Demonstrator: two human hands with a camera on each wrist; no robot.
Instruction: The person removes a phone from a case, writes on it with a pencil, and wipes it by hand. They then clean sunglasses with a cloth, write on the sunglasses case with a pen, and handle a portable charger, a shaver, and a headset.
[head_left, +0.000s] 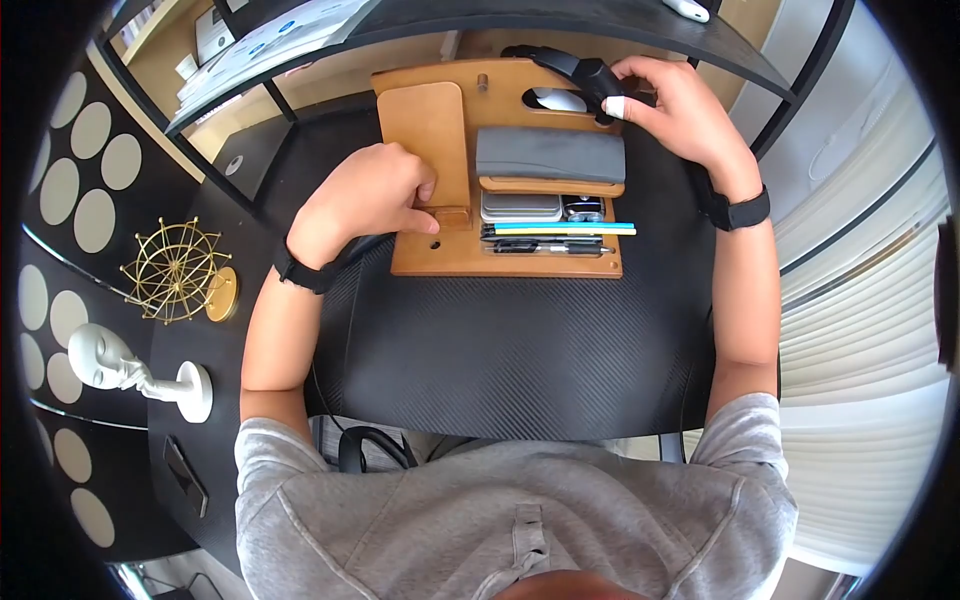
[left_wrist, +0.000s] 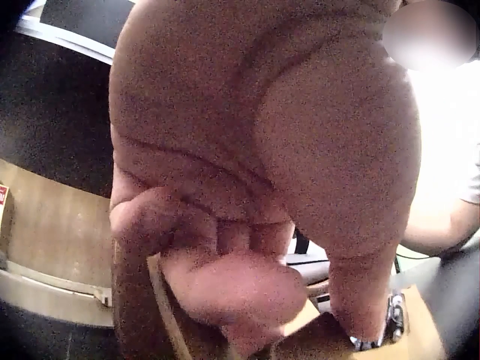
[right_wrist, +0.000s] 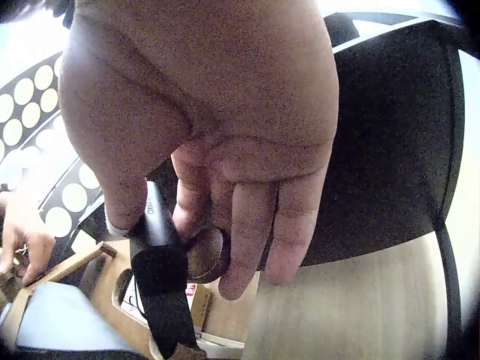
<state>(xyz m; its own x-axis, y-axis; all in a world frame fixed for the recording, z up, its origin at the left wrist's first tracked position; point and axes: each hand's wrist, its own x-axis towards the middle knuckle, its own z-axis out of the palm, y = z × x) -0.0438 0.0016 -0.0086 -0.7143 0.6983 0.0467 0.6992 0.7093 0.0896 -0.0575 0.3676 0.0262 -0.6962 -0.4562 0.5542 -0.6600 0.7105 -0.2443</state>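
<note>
A wooden organizer (head_left: 405,250) stands on the black desk. The left hand (head_left: 365,190) lies over the left edge of its upright panel (head_left: 440,125), fingers curled round the wood and thumb at the small ledge (head_left: 455,216); in the left wrist view the curled fingers of the left hand (left_wrist: 247,202) hide most of the contact. At the organizer's upper right, the right hand (head_left: 690,115) pinches a black strapped device, apparently a watch (head_left: 597,85), between thumb and fingers. The right wrist view shows the right hand (right_wrist: 225,150), with the device (right_wrist: 157,232) beside a round wooden peg (right_wrist: 208,253).
The organizer holds a grey case (head_left: 550,153), a silver tin (head_left: 520,208), pens (head_left: 545,247) and a white mouse (head_left: 560,100). A shelf (head_left: 690,35) crosses above. At left are a gold wire wheel (head_left: 175,270), a white head sculpture (head_left: 100,358) and a dark phone (head_left: 185,475).
</note>
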